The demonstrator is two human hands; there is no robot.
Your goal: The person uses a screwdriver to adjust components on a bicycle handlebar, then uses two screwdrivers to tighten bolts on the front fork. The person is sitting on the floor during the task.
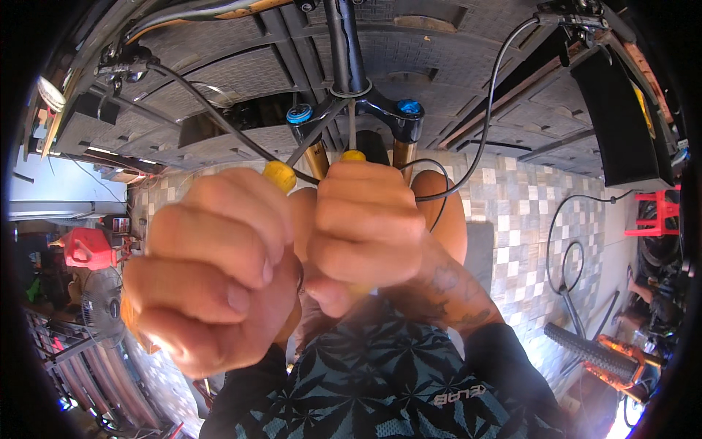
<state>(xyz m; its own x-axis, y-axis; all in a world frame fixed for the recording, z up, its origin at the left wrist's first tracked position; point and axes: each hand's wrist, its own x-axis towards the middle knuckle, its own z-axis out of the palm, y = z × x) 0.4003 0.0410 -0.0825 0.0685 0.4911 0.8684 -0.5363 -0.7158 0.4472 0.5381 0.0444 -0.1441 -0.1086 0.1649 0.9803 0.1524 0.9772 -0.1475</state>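
Looks like your left hand [212, 271] is curled into a full fist around one yellow-handled tool [280, 177], and your right hand [365, 227] has the second yellow tool [354, 155] wrapped just as snugly. Both shafts run up toward the fork crown [380, 108]; can't tell if the tips touch.

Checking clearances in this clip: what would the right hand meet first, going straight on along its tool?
Following the tool shaft forward from the right hand, probably the black fork crown, at the base of the dark tube; depth is unclear.
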